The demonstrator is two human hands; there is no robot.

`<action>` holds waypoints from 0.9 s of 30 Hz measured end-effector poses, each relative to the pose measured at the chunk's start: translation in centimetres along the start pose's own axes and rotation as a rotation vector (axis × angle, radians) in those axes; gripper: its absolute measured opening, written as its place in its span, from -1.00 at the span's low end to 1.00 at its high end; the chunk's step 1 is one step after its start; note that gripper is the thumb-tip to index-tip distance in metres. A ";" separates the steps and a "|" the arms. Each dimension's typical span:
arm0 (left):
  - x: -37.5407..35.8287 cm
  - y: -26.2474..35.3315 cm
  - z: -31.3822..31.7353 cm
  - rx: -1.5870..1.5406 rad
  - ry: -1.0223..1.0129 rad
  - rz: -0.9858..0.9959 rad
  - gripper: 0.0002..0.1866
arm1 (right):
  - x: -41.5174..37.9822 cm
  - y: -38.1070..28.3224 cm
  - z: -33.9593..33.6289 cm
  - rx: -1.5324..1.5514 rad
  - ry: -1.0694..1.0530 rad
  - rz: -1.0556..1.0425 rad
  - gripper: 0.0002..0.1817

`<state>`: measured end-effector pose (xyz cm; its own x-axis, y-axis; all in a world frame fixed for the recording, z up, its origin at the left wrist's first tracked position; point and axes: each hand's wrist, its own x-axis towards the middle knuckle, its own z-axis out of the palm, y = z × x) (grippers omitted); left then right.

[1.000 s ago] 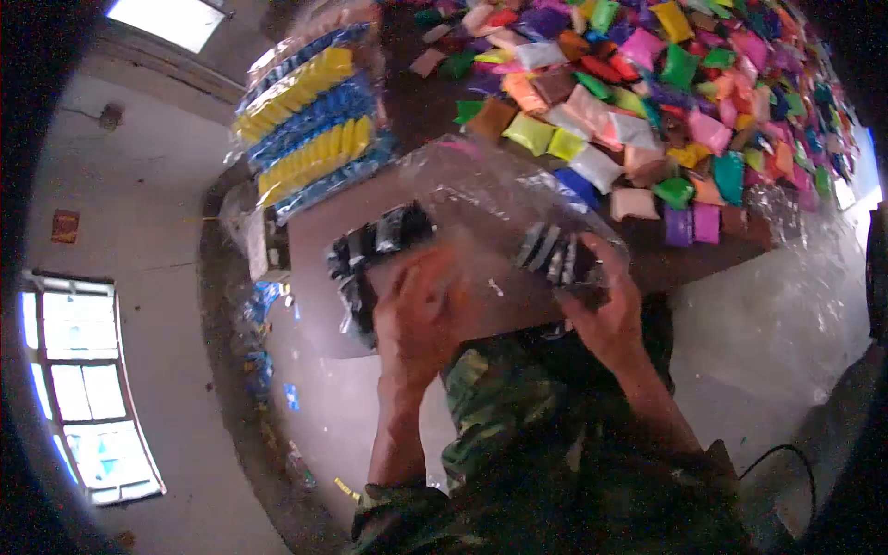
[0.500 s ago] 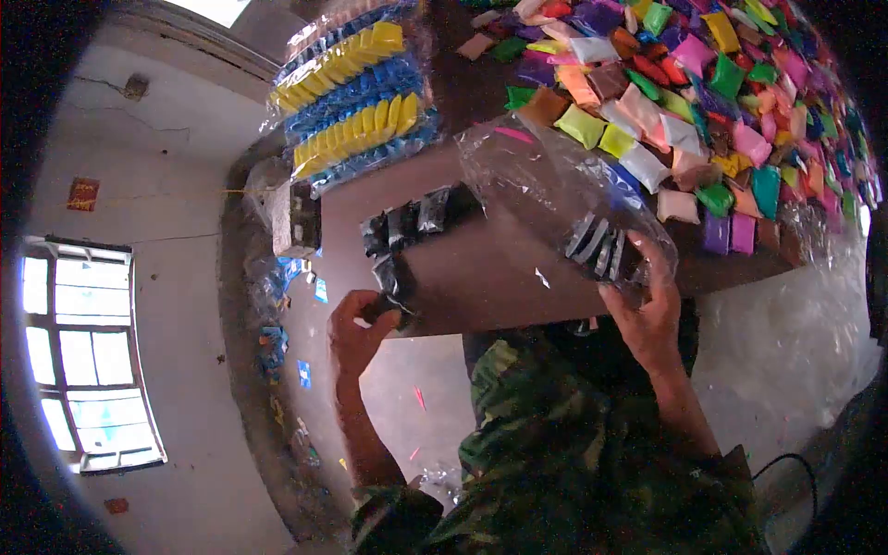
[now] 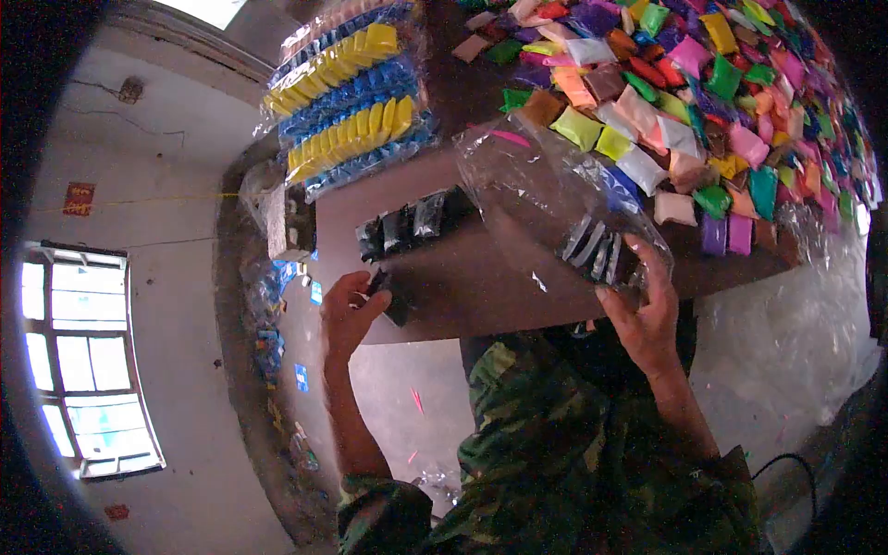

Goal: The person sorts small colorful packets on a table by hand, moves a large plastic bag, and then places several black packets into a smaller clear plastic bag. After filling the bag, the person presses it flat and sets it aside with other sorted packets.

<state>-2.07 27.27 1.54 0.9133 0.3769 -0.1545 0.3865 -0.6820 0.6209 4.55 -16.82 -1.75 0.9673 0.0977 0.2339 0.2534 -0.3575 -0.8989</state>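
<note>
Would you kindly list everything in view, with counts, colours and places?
Table: one, brown, centre
Row packets: at least three, black, table's left
Clear bag: one, transparent, table's right
Bagged packets: several, black, inside it
Loose packets: many, mixed colours, top right
Wrapped packets: many, mainly yellow and blue, top left
Cable: one, black, lower right
Scraps: several, blue and red, floor
Window: one, white-lit, left wall
Clothing: camouflage green, bottom
Left hand: one, pinching black packet
Right hand: one, holding bag
</note>
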 end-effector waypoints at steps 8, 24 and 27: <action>-4.2 4.1 2.8 0.008 0.162 0.117 -0.67 | 0.0 0.0 -0.1 0.000 -0.011 -0.035 -0.27; -2.1 2.0 2.0 -0.035 0.093 0.019 -0.68 | -0.2 0.1 0.1 0.077 -0.008 0.064 -0.29; -2.0 1.4 1.7 0.029 0.095 0.087 -0.68 | -0.1 0.1 0.1 0.021 0.004 0.002 -0.30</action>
<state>-3.14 24.48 1.45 0.9277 0.3723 -0.0262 0.3110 -0.7323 0.6058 4.46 -16.74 -1.93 0.9680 0.0935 0.2330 0.2510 -0.3384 -0.9069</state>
